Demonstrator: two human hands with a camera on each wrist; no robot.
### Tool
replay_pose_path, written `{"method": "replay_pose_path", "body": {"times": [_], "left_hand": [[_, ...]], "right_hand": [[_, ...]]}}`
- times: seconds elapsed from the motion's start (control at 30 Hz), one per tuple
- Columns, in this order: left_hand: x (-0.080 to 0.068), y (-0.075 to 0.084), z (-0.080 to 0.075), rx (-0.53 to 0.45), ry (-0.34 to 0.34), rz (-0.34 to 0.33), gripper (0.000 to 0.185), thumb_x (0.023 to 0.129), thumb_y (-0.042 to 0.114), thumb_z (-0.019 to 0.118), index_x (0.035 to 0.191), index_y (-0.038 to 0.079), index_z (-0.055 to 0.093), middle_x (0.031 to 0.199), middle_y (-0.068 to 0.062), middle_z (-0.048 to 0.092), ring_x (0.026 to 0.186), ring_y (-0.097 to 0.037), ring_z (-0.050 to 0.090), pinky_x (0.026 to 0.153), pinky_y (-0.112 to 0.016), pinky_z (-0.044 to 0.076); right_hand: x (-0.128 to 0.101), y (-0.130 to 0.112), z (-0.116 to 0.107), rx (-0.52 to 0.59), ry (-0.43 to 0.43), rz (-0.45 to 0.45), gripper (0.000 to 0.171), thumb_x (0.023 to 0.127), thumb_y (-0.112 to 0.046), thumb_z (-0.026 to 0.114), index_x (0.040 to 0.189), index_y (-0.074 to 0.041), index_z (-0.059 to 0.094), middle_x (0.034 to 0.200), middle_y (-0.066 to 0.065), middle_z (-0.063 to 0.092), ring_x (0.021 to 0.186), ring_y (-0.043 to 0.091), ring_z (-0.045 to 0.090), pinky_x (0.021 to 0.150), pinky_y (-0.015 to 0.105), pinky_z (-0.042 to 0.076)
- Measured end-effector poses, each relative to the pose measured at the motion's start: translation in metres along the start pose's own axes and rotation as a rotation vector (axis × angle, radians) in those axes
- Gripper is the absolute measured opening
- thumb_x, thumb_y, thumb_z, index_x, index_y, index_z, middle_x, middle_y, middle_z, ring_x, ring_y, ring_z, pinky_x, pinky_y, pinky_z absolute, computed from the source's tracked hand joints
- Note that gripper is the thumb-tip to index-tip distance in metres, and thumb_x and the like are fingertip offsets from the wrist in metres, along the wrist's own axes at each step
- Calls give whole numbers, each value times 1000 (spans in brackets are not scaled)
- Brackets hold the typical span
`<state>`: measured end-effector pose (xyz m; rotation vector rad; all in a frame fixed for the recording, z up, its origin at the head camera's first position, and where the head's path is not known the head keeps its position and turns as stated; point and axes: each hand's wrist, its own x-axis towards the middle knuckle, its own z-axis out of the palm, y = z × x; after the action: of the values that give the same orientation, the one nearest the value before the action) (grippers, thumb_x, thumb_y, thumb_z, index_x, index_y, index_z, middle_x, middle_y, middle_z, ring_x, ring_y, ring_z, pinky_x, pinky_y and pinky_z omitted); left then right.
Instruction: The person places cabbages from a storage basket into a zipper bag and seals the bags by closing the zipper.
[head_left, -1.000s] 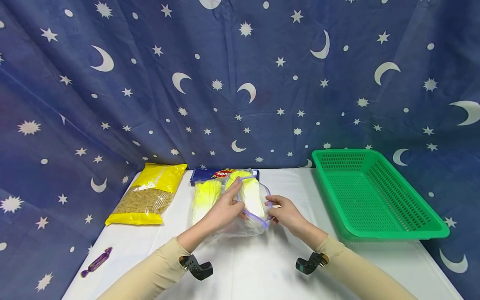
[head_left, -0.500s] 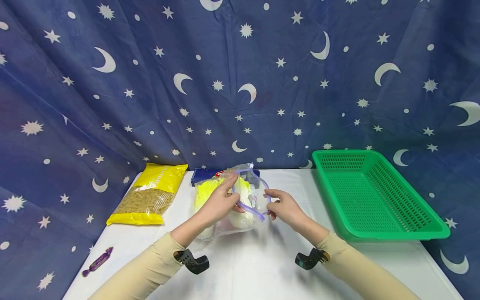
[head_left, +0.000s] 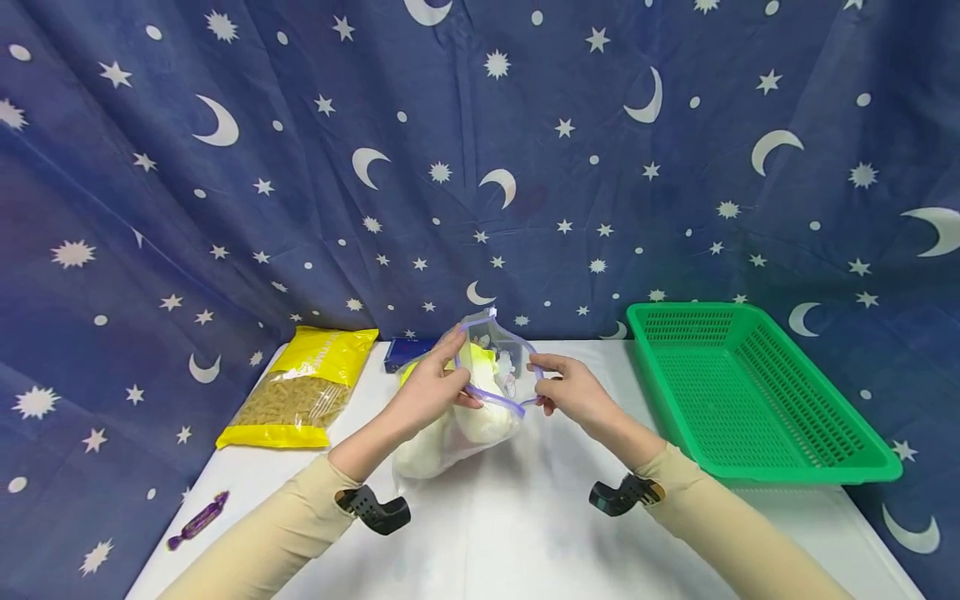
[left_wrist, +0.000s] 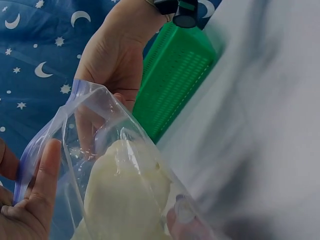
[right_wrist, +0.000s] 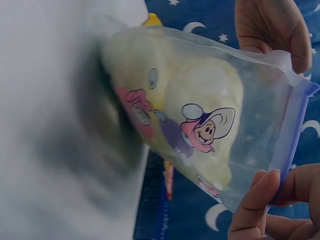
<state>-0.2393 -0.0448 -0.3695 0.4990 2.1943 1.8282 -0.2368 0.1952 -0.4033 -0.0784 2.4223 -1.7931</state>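
Note:
A clear zip bag (head_left: 468, 417) with a purple rim holds pale yellow-white leafy vegetables. It is tilted up off the white table (head_left: 517, 525), mouth upward. My left hand (head_left: 452, 364) pinches the rim's left side, and my right hand (head_left: 542, 385) pinches its right side. In the left wrist view the left fingers (left_wrist: 44, 181) grip the purple edge of the bag (left_wrist: 120, 185), with the right hand (left_wrist: 114, 59) behind it. The right wrist view shows cartoon prints on the bag (right_wrist: 200, 115), the right fingertips (right_wrist: 256, 204) on the zip strip, and the left hand (right_wrist: 272, 30) above.
A green plastic basket (head_left: 750, 392) stands at the right. At the left lies a yellow pasta bag (head_left: 300, 387), and a blue box (head_left: 405, 350) sits behind the zip bag. A purple candy (head_left: 197, 521) lies near the front left edge. A starry blue curtain (head_left: 480, 167) hangs behind.
The bag lay flat on the table; both hands have lifted its mouth end up and toward the back, so it now hangs tilted between them.

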Motion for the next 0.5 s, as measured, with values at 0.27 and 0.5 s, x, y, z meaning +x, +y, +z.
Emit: {"method": "replay_pose_path", "body": {"times": [0.27,0.5], "left_hand": [[0,12,-7,-16,11,-3,71,96,3,45,163,5,19,170,5,10,70,-24,70,74,-36,63],[-1,20,-11,-27,44,-12,71,96,3,45,163,9,23,169,11,13,77,-23,72,77,-36,62]], "right_hand": [[3,-28,-11,8,-27,-28,62,85,3,54,147,5,50,140,20,57,70,20,58,58,25,52],[7,-52,-18,17,-32,-11,62,86,3,54,148,3,50,141,18,57,72,20,56,58,24,50]]}}
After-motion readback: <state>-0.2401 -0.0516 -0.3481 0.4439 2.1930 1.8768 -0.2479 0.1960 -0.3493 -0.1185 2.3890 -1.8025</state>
